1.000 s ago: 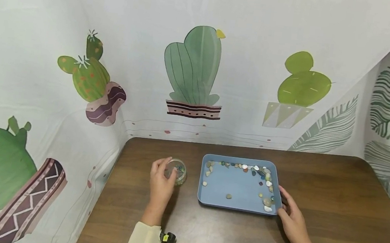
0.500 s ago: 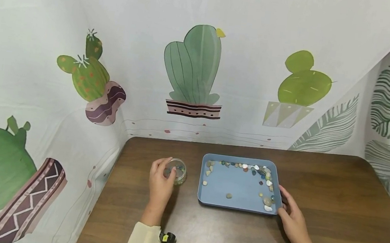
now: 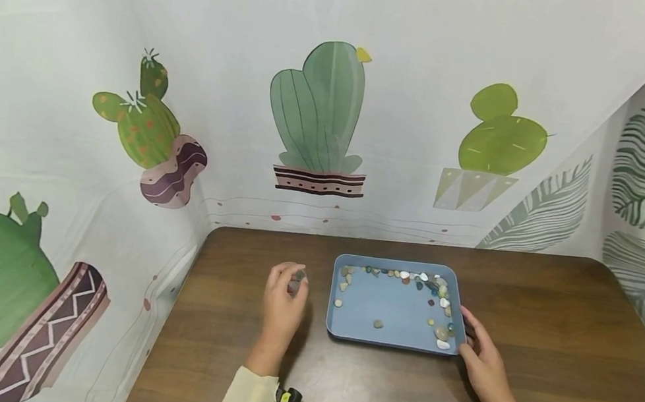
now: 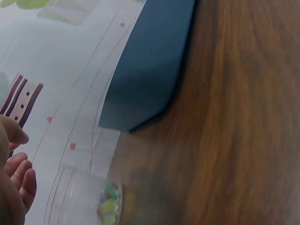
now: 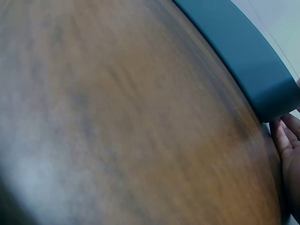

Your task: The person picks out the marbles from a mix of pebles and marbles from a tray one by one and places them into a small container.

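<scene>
A clear round jar point(image 4: 79, 199) with several colourful glass pebbles point(image 4: 109, 206) at its bottom stands left of the tray. My left hand point(image 3: 282, 306) is over the jar, its fingers bent and hiding most of it in the head view. In the left wrist view, the fingers point(image 4: 18, 173) are off the jar's wall, on its rim side. I cannot tell whether they pinch a pebble. At the lower right corner of the blue tray point(image 3: 389, 301), my right hand point(image 3: 483, 362) holds the side, thumb at the rim. Stones point(image 3: 435, 287) line the tray's left, back and right sides.
One lone stone point(image 3: 378, 324) lies near the tray's front side. The wooden table point(image 3: 558, 334) extends on both sides of the tray. Behind it hangs a white cloth point(image 3: 417, 105) printed with cacti. A black wrist camera point(image 3: 289, 399) sits at the left sleeve.
My left hand has moved a little to the right across the jar, which is now mostly covered in the head view. The right hand, tray and stones have stayed where they were.
</scene>
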Motion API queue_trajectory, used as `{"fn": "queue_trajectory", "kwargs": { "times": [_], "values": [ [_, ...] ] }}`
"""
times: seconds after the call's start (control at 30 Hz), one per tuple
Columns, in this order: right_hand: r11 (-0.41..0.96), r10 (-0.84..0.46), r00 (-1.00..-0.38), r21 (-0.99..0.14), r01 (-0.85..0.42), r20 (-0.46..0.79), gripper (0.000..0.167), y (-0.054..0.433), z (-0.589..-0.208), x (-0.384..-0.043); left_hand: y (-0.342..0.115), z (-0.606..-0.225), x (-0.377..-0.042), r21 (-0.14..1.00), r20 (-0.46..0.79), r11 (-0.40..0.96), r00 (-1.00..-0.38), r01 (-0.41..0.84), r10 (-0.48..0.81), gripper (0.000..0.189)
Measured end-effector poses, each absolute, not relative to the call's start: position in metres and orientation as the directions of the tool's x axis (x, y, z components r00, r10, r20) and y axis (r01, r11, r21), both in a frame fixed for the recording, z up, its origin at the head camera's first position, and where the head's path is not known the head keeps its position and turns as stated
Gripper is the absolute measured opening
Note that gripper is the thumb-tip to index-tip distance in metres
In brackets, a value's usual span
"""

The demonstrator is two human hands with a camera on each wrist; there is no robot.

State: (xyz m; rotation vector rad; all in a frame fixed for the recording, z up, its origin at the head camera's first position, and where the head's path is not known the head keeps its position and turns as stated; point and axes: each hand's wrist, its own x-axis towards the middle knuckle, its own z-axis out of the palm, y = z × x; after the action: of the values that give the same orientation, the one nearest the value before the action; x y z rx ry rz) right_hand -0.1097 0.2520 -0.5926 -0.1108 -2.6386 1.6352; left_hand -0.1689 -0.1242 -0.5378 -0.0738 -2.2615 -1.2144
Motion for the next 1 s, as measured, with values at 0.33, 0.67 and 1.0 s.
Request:
{"fn": "queue_trajectory", "kwargs": {
  "times": [0.33, 0.67, 1.0],
  "values": [
    [0.449, 0.08, -0.997, -0.893, 0.027, 0.01, 0.069, 0.253, -0.594, -0.109, -0.107, -0.541, -0.17, 0.719, 0.535, 0.6, -0.83, 0.35, -0.158, 0.025],
    [0.445, 0.077, -0.997, -0.895, 0.013, 0.024, 0.071, 0.253, -0.595, -0.11, -0.093, -0.541, -0.169, 0.727, 0.487, 0.601, -0.866, 0.332, -0.112, 0.026],
    [0.435, 0.075, -0.997, -0.9, 0.011, 0.025, 0.072, 0.253, -0.594, -0.109, -0.074, -0.539, -0.166, 0.753, 0.416, 0.562, -0.909, 0.342, -0.006, 0.03]
  ]
}}
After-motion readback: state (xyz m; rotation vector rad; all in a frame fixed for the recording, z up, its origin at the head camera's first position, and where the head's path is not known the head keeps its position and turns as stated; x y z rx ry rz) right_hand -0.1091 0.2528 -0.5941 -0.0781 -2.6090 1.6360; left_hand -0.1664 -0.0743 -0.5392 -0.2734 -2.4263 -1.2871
